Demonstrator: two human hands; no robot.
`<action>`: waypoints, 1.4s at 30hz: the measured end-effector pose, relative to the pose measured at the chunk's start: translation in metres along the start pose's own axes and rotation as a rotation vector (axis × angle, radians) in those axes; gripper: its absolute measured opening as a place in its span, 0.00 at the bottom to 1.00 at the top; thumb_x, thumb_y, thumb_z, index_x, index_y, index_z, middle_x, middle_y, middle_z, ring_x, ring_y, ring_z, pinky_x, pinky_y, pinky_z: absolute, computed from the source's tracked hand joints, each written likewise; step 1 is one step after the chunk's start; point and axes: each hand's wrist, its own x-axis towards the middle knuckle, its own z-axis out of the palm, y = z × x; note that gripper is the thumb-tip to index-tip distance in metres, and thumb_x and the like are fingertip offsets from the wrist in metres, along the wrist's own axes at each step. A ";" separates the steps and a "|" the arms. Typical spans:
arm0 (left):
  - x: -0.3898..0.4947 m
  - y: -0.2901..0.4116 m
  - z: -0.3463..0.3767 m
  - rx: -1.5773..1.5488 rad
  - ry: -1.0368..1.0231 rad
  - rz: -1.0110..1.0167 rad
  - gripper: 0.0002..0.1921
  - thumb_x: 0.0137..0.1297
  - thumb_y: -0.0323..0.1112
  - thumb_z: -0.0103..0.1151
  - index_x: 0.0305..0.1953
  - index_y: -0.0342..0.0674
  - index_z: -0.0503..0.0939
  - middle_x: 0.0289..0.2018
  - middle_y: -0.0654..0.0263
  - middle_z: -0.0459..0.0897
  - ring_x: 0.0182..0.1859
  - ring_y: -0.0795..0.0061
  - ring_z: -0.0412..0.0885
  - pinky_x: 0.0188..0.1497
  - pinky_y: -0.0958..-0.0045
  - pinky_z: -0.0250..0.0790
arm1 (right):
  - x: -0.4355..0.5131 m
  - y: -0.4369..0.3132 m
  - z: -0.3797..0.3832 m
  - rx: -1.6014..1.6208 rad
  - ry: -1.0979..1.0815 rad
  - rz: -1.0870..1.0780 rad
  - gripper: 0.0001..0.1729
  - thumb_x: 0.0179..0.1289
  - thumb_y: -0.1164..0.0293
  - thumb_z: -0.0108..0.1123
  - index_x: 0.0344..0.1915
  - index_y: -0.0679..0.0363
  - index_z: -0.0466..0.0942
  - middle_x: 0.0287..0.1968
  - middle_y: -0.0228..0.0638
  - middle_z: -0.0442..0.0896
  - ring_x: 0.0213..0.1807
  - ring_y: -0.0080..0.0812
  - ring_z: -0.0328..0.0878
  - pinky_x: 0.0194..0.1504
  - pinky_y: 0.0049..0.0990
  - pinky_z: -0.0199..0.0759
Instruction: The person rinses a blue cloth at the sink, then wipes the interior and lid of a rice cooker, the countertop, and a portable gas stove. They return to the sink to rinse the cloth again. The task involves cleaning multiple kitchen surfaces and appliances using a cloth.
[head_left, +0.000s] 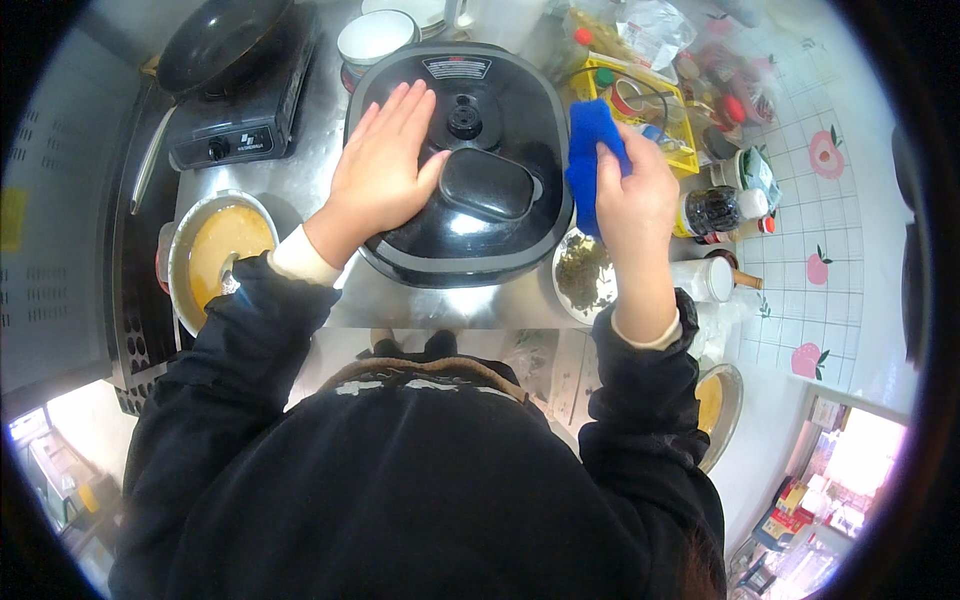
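A large black electric cooker (484, 244) with a closed lid stands on the steel counter before me. My left hand (390, 165) lies flat on the left part of its lid, fingers spread a little and holding nothing. Beside its thumb is the lid's black oval handle (486, 184), and above that sits a round steam valve (464, 120). In my right hand (637, 187) is a folded blue cloth (589, 161), held at the cooker's right side. Partly hidden below the cloth is a white bowl of dark green leafy bits (581, 277).
A pot of yellowish liquid (232, 232) with a ladle stands at left, below a portable stove (225, 135) and a black wok (221, 52). White bowls (377, 37) are behind the cooker. At right are a yellow basket (682, 161), a dark bottle (712, 210) and a jar (701, 279).
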 end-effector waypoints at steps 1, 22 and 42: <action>0.000 0.001 -0.001 0.004 -0.013 -0.007 0.32 0.68 0.39 0.53 0.71 0.38 0.60 0.73 0.55 0.59 0.76 0.57 0.54 0.76 0.55 0.46 | 0.003 0.000 0.001 0.092 0.007 0.017 0.17 0.59 0.66 0.64 0.47 0.63 0.81 0.44 0.48 0.84 0.46 0.50 0.81 0.51 0.42 0.73; 0.012 0.013 -0.013 0.102 -0.181 -0.054 0.38 0.65 0.44 0.58 0.72 0.34 0.58 0.73 0.50 0.57 0.76 0.52 0.53 0.75 0.52 0.46 | 0.015 0.028 0.059 -0.026 -0.405 -0.279 0.22 0.54 0.71 0.65 0.51 0.65 0.79 0.69 0.46 0.69 0.71 0.53 0.64 0.66 0.56 0.58; -0.003 -0.013 -0.015 -0.254 -0.029 -0.008 0.54 0.59 0.60 0.62 0.69 0.18 0.52 0.68 0.34 0.59 0.74 0.43 0.54 0.77 0.54 0.43 | 0.087 -0.026 0.089 0.247 -0.424 -0.826 0.22 0.29 0.61 0.79 0.22 0.55 0.74 0.24 0.31 0.72 0.31 0.40 0.71 0.34 0.35 0.65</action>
